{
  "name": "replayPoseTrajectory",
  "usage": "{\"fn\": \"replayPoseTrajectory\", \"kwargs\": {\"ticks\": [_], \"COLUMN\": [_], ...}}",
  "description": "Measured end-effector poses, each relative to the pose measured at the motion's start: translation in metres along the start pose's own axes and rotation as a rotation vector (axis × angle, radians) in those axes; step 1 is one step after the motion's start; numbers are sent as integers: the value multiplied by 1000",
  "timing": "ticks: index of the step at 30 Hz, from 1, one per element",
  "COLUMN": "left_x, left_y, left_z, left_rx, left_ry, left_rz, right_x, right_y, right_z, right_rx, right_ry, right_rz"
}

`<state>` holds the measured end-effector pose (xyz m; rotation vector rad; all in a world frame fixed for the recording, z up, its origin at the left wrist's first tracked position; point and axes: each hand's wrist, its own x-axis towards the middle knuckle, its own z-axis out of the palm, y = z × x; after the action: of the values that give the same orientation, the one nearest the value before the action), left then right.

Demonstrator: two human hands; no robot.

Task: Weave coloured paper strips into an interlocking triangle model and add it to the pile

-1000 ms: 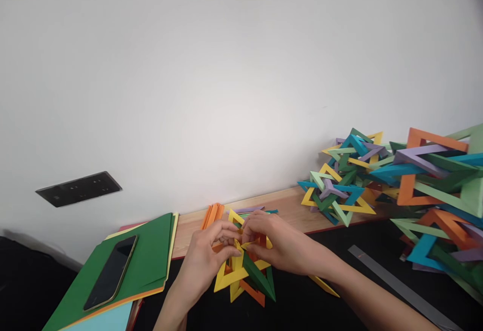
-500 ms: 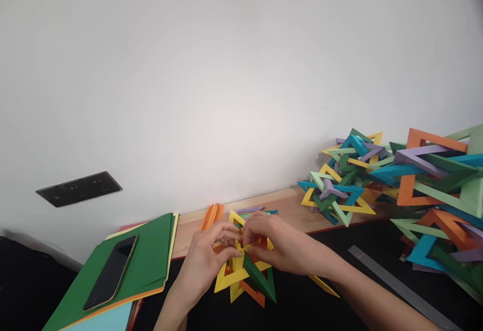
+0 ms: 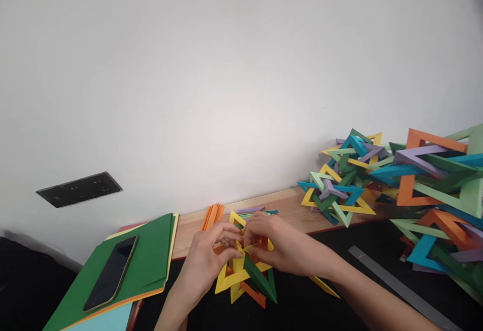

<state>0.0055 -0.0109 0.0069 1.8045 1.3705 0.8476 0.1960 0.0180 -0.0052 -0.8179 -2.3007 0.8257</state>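
A folded-paper model of interlocked yellow, orange and dark green triangular frames rests on the black surface at lower centre. My left hand grips its upper left part, fingers curled around a yellow strut. My right hand pinches the top of the same model from the right, fingers closed together. The fingertips of both hands meet over the model's top and hide that part.
A phone lies on a stack of green and coloured paper sheets at left. Folded orange strips lie on the wooden ledge. Finished multicoloured paper models pile at right. A grey ruler lies lower right. A wall socket sits at left.
Both hands stay on the paper model; only the fingers have shifted slightly and the model has nudged a little to the right.
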Motion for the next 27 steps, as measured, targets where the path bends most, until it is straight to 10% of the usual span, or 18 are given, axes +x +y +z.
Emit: {"fn": "replayPoseTrajectory", "kwargs": {"ticks": [27], "left_x": [4], "left_y": [3], "left_z": [2], "left_rx": [-121], "left_ry": [46], "left_rz": [-90], "right_x": [3], "right_y": [6], "right_z": [8], "right_rx": [104], "right_ry": [28], "right_rz": [-112]}}
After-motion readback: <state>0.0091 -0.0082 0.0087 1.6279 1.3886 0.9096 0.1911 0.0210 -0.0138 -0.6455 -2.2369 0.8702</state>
